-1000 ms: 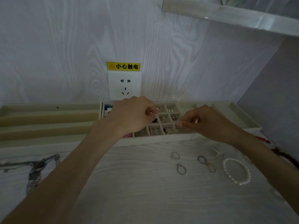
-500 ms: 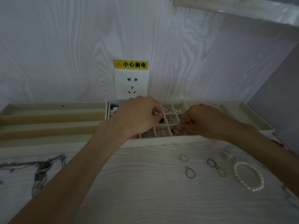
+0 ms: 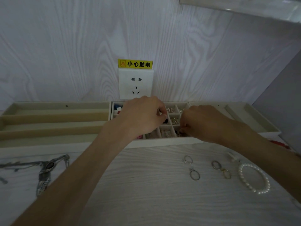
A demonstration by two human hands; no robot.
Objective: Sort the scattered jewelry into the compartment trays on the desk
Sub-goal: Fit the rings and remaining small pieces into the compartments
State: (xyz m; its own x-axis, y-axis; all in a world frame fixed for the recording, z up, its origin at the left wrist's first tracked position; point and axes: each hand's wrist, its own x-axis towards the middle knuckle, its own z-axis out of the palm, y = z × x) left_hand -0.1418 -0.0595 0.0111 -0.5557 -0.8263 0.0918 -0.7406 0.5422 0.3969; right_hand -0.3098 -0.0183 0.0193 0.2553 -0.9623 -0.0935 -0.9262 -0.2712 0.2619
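Both hands over tray (image 3: 162, 141). Left hand (image 3: 143, 116) and right hand (image 3: 200, 123) fingers curled; held item too small to tell. Release low, inside one cell.

Both hands hover over the small-celled compartment tray (image 3: 171, 141) against the wall: the left hand (image 3: 143, 116) curls its fingers above the middle cells, and the right hand (image 3: 203, 123) pinches its fingertips together at a front cell, though what either holds is too small to tell. On the desk (image 3: 146, 193) in front lie three rings (image 3: 194, 174) and a pearl bracelet (image 3: 254, 178), well apart from the trays. A long-slotted tray (image 3: 53, 121) sits to the left, below a wall socket (image 3: 135, 84) with a yellow warning label (image 3: 135, 64).
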